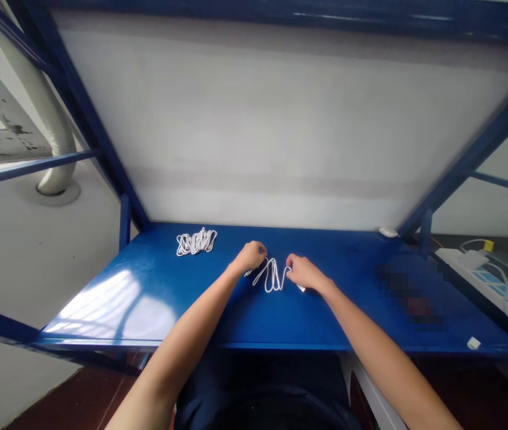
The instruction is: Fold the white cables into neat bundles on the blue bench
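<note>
A white cable (pixel 274 278) lies in loose zigzag bends between my two hands on the blue tabletop (pixel 218 316). My left hand (pixel 252 255) is closed on one end of it, and a short connector end shows below those fingers. My right hand (pixel 302 272) pinches the other end, with a white plug (pixel 301 288) sticking out beneath the palm. Farther back and to the left rests a pile of bundled white cables (pixel 196 241), apart from both hands.
On the right stands a white power strip (pixel 490 280) with a plug and cords. A small white piece (pixel 473 343) lies near the front right edge. A white object (pixel 388 232) sits at the back right corner. Blue frame posts (pixel 125 224) rise at both sides.
</note>
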### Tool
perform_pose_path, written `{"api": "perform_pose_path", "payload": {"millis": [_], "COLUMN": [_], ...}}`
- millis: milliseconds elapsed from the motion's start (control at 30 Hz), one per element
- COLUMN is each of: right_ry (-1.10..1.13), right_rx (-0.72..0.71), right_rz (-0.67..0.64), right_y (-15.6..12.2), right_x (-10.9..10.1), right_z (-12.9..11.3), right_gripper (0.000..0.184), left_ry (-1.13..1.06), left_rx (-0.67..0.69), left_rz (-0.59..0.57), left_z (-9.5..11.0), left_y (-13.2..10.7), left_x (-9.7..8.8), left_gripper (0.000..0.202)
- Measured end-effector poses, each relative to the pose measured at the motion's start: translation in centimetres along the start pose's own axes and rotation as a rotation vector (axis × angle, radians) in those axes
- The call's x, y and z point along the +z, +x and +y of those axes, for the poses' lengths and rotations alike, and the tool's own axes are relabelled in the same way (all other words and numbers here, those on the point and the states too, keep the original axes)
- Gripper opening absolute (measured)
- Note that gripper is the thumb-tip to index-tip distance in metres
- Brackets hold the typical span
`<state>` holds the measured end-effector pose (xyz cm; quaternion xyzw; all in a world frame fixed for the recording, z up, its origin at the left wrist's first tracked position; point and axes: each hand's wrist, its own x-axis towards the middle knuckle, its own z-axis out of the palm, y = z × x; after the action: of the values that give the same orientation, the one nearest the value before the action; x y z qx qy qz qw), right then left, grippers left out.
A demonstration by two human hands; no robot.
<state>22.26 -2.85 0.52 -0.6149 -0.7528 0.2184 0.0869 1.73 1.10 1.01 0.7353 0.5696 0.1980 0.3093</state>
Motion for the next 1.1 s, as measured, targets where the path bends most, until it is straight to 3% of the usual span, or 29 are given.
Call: {"api": "perform_pose_path", "payload": {"millis": [133,267,433,567,700,833,1100], "right_ry": [-0.016,0.073,0.13,0.086,-0.029,-0.144,-0.257], "right_rx": [-0.027,-0.026,-0.051,-0.073,-0.106,-0.076,0.078], "right_rz": [0.063,0.031,-0.037,-0.054,-0.02,0.029,0.093], "right_y": [0.0,-0.2,-0.9,-1.4,-1.4,-1.3,-1.3], "right_x": [0.4,-0.3,-1.2,-1.4,-0.7,0.5,1.3], "right_z": [-0.8,-0.4,0.3,0.4,0.1,-0.4,-1.6], "right_gripper": [0.017,0.013,0.009,0.012,0.02,0.023,0.027], "left_ry": [-0.021,0.073,0.205,0.224,0.171,0.183,0.308], "left_rx": [0.087,0.122,0.029,0.11,0.226,0.259,0.496], "left_rz": [0.06,0.122,-0.081,-0.102,0.005,0.077,-0.022], "left_z": [-0.3,-1.6,-2.2,-1.5,-0.5,0.4,1.1], "left_y": [-0.8,-1.6,-2.3,-2.5,-2.7,-2.9,-3.5], "left_x": [0.0,-1.8,-3.2,-2.0,0.1,1.6,1.7], "left_gripper": [0.026,0.03,0.032,0.021,0.014,0.016,0.031]}}
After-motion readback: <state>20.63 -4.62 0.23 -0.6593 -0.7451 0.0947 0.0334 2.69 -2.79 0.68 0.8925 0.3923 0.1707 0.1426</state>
